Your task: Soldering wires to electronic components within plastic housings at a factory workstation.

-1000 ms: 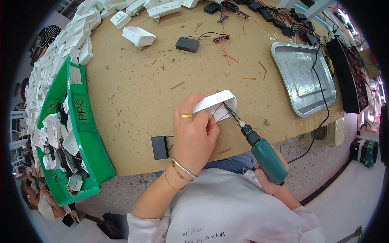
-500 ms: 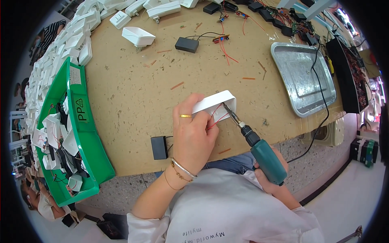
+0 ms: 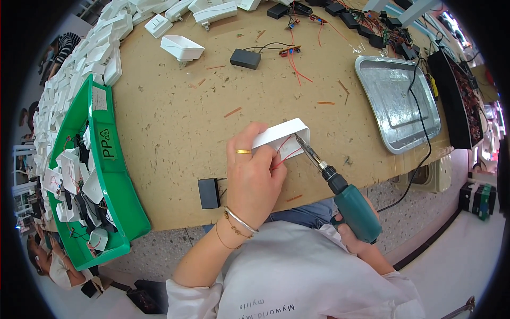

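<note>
The left hand (image 3: 256,171) grips a white plastic shell (image 3: 282,131), extending rightward beyond its fingers (thin red wires (image 3: 289,156) beside them); the right hand (image 3: 348,237) clasps a green-black soldering tool (image 3: 358,211).

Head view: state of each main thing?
White casing: held, hollow side exposed
Soldering iron: held, heat unclear, tip at casing's opening
Left hand: grip closed on casing
Right hand: grip closed on soldering iron
Red wires: run from left hand into casing
Green bin: open, loaded with parts
Metal tray: black cord across it
</note>
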